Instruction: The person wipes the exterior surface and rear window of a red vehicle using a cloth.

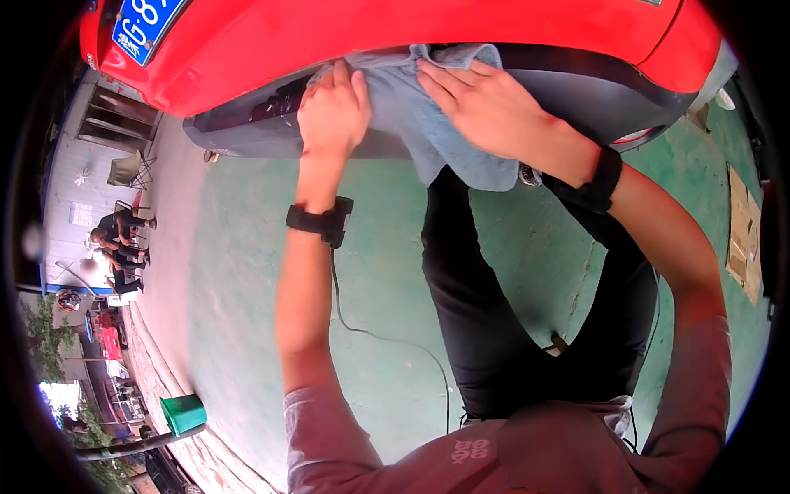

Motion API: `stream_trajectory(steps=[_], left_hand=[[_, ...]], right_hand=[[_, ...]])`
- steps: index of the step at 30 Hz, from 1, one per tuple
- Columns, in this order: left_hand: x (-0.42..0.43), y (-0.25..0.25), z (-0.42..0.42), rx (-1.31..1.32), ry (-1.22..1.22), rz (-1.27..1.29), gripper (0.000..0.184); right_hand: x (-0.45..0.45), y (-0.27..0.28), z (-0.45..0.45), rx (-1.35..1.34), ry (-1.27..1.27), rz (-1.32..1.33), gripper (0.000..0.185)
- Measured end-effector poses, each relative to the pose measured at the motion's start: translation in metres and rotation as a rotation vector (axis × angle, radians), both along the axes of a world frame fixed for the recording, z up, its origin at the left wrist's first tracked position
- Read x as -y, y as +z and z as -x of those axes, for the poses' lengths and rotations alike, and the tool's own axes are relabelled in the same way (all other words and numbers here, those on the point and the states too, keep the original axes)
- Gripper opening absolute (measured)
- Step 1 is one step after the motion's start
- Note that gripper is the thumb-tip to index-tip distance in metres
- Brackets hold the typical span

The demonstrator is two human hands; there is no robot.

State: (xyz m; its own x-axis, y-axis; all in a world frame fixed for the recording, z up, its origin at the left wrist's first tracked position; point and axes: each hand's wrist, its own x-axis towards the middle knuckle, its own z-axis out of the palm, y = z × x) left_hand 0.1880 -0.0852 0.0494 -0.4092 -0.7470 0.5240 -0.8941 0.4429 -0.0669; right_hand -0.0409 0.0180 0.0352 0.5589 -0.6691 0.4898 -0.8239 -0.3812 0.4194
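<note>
A light blue cloth [403, 103] lies over the dark lower bumper [568, 90] of a red car [329, 29] and hangs down below its edge. My left hand [333, 111] presses on the cloth's left end, fingers close together and pointing up. On the right part of the cloth rests my right hand [485, 107], its fingers stretched over the fabric toward the upper left. Both palms face the bumper and are hidden.
Green floor [247, 272] lies under the car and around my legs [485, 329]. Seated people [119, 239], a folding chair [126, 170] and a green bucket [183, 414] are at the left. Flattened cardboard [743, 235] lies at the far right.
</note>
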Motion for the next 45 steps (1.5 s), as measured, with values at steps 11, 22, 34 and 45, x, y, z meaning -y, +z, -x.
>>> stream_trajectory(steps=[11, 22, 34, 45], left_hand=[[0.033, 0.019, -0.013, 0.084, 0.312, -0.325, 0.06], [-0.022, 0.008, 0.033, -0.045, 0.02, -0.321, 0.058], [-0.111, -0.029, 0.133, -0.41, -0.294, -0.063, 0.065], [-0.175, 0.024, 0.161, -0.484, -0.551, -0.087, 0.08]], right_hand=[[0.026, 0.007, -0.042, 0.019, -0.221, -0.079, 0.065], [-0.007, 0.014, -0.015, -0.336, -0.27, 0.03, 0.039], [-0.104, 0.001, 0.138, 0.074, -0.109, 0.156, 0.051], [-0.153, 0.074, 0.189, -0.019, -0.208, 0.196, 0.062]])
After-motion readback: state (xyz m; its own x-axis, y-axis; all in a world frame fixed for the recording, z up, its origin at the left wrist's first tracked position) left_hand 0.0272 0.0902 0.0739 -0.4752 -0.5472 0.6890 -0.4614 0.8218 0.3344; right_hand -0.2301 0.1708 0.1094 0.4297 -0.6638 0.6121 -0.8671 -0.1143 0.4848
